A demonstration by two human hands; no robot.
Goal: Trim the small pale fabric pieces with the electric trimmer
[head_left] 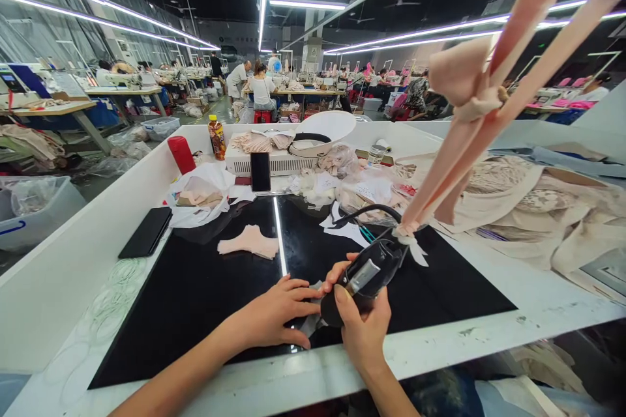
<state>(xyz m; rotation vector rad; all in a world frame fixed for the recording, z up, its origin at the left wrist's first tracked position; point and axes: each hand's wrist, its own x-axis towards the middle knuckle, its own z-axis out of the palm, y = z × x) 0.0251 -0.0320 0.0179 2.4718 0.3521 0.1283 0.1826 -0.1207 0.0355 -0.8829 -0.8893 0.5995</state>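
Observation:
My right hand (364, 326) is wrapped around a black corded hand tool (372, 273) with a silver plate on its body; its exact kind I cannot make out. Knotted pale pink fabric strips (460, 124) tie to the tool's upper end and run up out of view. My left hand (278, 313) lies palm down on the black board (195, 300), fingers spread, close to the tool's rounded end. Under its fingertips shows a small greyish piece (313, 322), mostly covered. A pale pink cut fabric piece (249, 242) lies flat beyond the left hand.
White cut pieces (347, 231) lie behind the tool. A dark phone (260, 171) leans against a white box (237, 159). A black flat case (145, 232) rests at left, beige fabric piles (513, 202) at right. A low white wall (98, 221) edges the table.

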